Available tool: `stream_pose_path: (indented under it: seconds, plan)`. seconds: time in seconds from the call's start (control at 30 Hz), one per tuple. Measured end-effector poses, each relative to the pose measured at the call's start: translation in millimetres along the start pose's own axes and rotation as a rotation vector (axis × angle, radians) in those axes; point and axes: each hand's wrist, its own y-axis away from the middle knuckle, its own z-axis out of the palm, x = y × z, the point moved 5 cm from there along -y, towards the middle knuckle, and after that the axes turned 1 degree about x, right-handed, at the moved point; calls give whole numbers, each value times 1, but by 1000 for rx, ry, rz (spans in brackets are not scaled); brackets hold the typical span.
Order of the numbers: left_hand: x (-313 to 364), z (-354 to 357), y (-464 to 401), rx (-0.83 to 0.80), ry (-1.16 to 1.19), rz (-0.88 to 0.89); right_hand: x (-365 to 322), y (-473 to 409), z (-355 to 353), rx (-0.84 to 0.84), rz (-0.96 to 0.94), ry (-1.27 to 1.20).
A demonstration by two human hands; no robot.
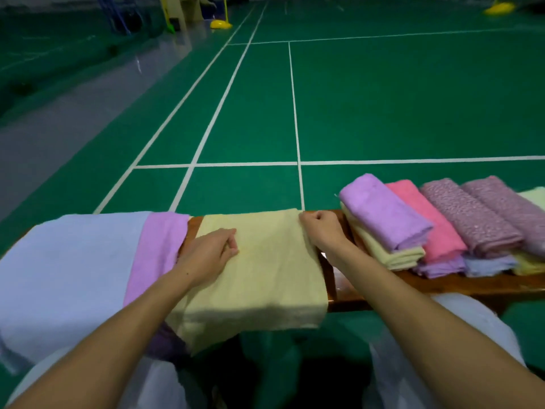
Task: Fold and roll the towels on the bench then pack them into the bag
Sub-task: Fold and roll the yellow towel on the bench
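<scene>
a green sports court with white lines stretches away behind a wooden bench [383, 286], and the bench runs across the near edge of the view. the yellow towel [265, 276] lies spread over it, directly under and between both hands, its near end hanging off the front edge toward the person's knees.

the left hand [211, 250] rests on the towel's left part with fingers loosely curled, apparently pressing the cloth down (whether a fold is pinched under the fingertips cannot be told). the right hand [320, 228] is curled tight at the towel's far right corner, pinching the edge there.

just left of the left hand, a lilac towel [156, 255] lies unfolded, overlapping a pale blue towel [67, 267] further out. to the right of the right hand sit the finished towels [436, 228], rolled and folded in lilac, pink, mauve and yellow, touching one another in a row. no bag shows here.

the yellow towel looks light, thin and limp: it will sag wherever it is unsupported and wrinkle if dragged. it is not fragile or slippery, so a plain pinch should hold. the best places to take it are probably the corners and the hem, one per hand, keeping the edge taut between them so the fold lands square. the hanging end may pull the cloth forward once lifted.
</scene>
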Motion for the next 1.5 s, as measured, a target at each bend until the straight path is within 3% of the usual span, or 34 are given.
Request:
stream_pose_path:
  seconds: [0.23,0.37,0.5,0.7,0.83,1.03,1.1,1.33,1.5]
  plan:
    - [-15,-10,4,181,-35,-83,10,-5,-11,-62,24,-11]
    - [-43,-12,13,201,-72,-184,13,5,-18,-113,39,17]
    - [-58,-15,21,207,183,-329,22,17,-22,-191,156,23]
    - [-59,-16,21,65,538,-370,15,38,-23,-329,231,-110]
    - [-59,-20,25,116,355,-367,7,45,-26,-353,213,-283]
    - [-52,-36,33,266,-35,-304,-12,53,-46,-357,83,-315]
    - [-52,-41,30,275,84,-324,-15,54,-50,-343,36,-297]
    - [-34,-94,19,304,885,-378,-64,50,-74,-213,-146,-320]
    - [-28,-155,13,388,1179,-395,-112,40,-104,-135,-225,-364]
